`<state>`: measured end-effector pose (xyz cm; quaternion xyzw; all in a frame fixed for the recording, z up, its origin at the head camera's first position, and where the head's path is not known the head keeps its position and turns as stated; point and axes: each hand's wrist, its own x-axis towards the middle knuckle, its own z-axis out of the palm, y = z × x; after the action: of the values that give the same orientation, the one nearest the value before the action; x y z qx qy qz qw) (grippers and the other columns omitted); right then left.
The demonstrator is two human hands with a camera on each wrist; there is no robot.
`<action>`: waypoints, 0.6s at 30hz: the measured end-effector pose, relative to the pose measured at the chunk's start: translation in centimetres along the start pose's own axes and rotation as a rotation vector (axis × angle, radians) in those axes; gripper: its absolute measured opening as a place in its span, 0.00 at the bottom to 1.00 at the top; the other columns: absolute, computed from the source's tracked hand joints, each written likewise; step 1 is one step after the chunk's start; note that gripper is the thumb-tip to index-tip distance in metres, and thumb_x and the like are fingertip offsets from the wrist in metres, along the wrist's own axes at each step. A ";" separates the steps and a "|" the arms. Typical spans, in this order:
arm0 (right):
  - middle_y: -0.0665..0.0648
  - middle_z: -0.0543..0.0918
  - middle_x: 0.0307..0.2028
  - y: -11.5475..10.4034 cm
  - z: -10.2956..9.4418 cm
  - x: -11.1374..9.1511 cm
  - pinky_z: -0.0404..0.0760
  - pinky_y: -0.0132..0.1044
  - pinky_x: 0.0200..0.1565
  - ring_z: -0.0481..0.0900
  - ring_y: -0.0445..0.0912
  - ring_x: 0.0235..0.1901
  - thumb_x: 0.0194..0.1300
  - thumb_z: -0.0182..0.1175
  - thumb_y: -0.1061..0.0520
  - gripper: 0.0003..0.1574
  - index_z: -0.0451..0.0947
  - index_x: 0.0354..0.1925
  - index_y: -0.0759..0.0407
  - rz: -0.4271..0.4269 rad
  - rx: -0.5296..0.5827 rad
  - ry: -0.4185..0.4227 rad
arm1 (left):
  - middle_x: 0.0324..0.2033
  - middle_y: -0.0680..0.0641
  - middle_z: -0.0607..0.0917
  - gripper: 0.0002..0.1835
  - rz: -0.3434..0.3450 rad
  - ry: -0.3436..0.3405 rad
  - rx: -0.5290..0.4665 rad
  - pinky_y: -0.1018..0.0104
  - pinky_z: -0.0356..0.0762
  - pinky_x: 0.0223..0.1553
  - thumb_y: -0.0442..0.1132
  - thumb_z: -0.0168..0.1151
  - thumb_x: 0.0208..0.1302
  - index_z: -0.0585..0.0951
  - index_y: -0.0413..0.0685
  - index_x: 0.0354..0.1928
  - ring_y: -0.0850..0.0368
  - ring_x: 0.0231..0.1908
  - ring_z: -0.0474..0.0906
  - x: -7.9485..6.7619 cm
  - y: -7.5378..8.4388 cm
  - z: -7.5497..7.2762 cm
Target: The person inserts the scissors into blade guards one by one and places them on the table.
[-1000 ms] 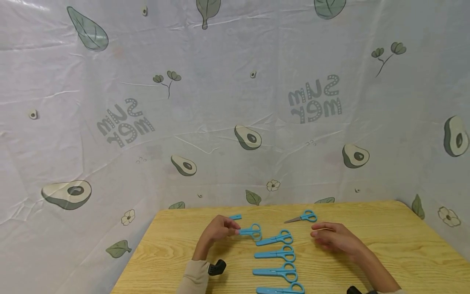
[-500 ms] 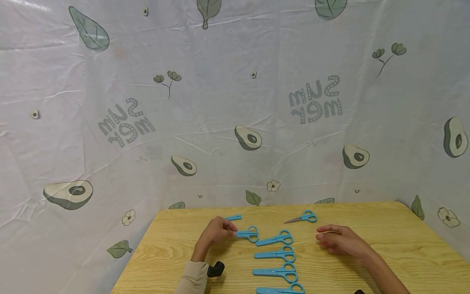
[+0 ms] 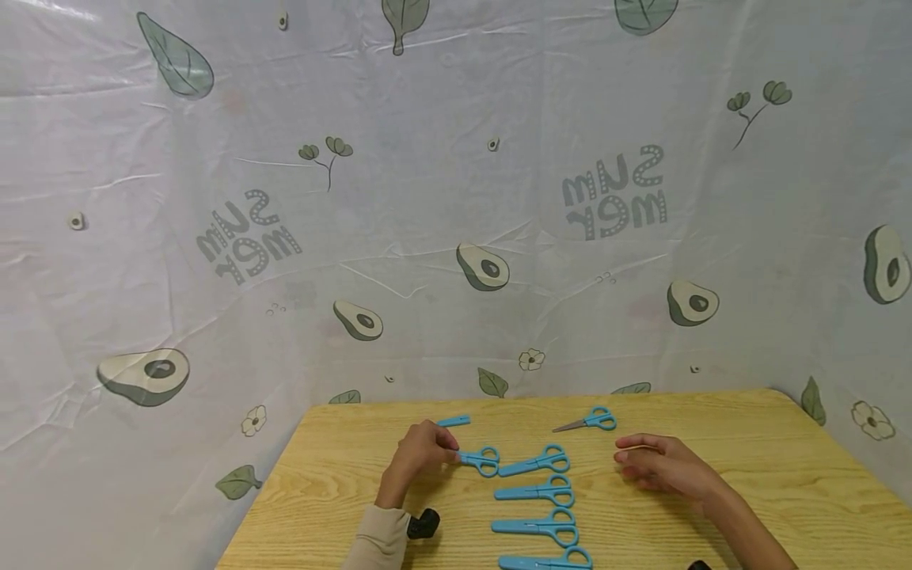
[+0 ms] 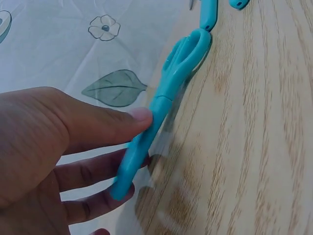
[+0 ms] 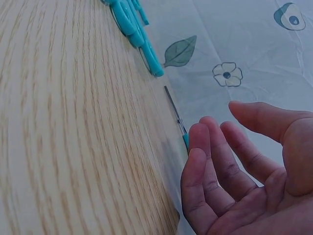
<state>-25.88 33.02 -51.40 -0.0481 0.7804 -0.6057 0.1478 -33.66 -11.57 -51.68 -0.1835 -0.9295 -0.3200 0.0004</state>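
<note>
Between thumb and fingers my left hand (image 3: 422, 449) pinches the blade cover of a pair of blue scissors (image 4: 164, 100), its handle loops pointing right. In the head view these scissors lie just left of the topmost of several blue covered scissors (image 3: 529, 465) set in a column. My right hand (image 3: 668, 470) hovers over the table with fingers relaxed and slightly bent, holding nothing, as the right wrist view also shows. Beyond it lies a pair of scissors with bare blades (image 3: 598, 419) and blue handles. A loose blue blade cover (image 3: 454, 421) lies behind my left hand, partly hidden.
The wooden table (image 3: 769, 443) carries all the scissors. A pale curtain (image 3: 413, 198) printed with avocados and leaves hangs behind and at the sides. The nearest covered scissors (image 3: 534, 563) are cut off by the bottom of the head view.
My left hand has drawn its covered scissors slightly left and nearer to me. The right hand has shifted a little right. The other scissors keep their places.
</note>
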 end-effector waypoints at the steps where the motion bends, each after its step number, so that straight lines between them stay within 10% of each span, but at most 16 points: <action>1: 0.49 0.89 0.53 0.0 -0.1 0.0 0.89 0.40 0.48 0.88 0.45 0.49 0.83 0.59 0.49 0.33 0.71 0.71 0.72 -0.009 -0.004 -0.007 | 0.30 0.53 0.92 0.03 -0.010 0.003 0.004 0.31 0.77 0.52 0.39 0.80 0.62 0.93 0.51 0.33 0.53 0.37 0.83 0.1 0.0 0.0; 5: 0.50 0.89 0.54 -0.1 -0.2 0.3 0.89 0.39 0.49 0.88 0.46 0.50 0.82 0.60 0.48 0.35 0.70 0.72 0.72 -0.004 -0.005 -0.004 | 0.31 0.52 0.92 0.03 -0.039 0.018 0.001 0.25 0.74 0.54 0.40 0.79 0.62 0.93 0.51 0.33 0.51 0.38 0.84 0.4 -0.1 0.0; 13: 0.51 0.89 0.55 0.1 -0.9 0.8 0.89 0.40 0.49 0.89 0.45 0.50 0.82 0.60 0.48 0.36 0.69 0.72 0.73 -0.018 -0.002 -0.008 | 0.34 0.50 0.92 0.05 -0.031 0.043 -0.039 0.54 0.83 0.41 0.40 0.79 0.63 0.92 0.47 0.35 0.56 0.36 0.82 0.9 -0.7 0.0; 18: 0.55 0.89 0.57 0.4 -1.5 1.4 0.89 0.40 0.49 0.89 0.43 0.51 0.82 0.60 0.48 0.38 0.66 0.74 0.73 -0.028 -0.012 0.012 | 0.36 0.47 0.92 0.07 -0.021 0.056 -0.072 0.56 0.84 0.41 0.39 0.79 0.63 0.92 0.43 0.39 0.55 0.37 0.84 1.0 -1.0 -0.1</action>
<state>-27.64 34.13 -51.69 -0.0564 0.7840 -0.6034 0.1344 -35.00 -12.02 -52.06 -0.1643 -0.9189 -0.3583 0.0165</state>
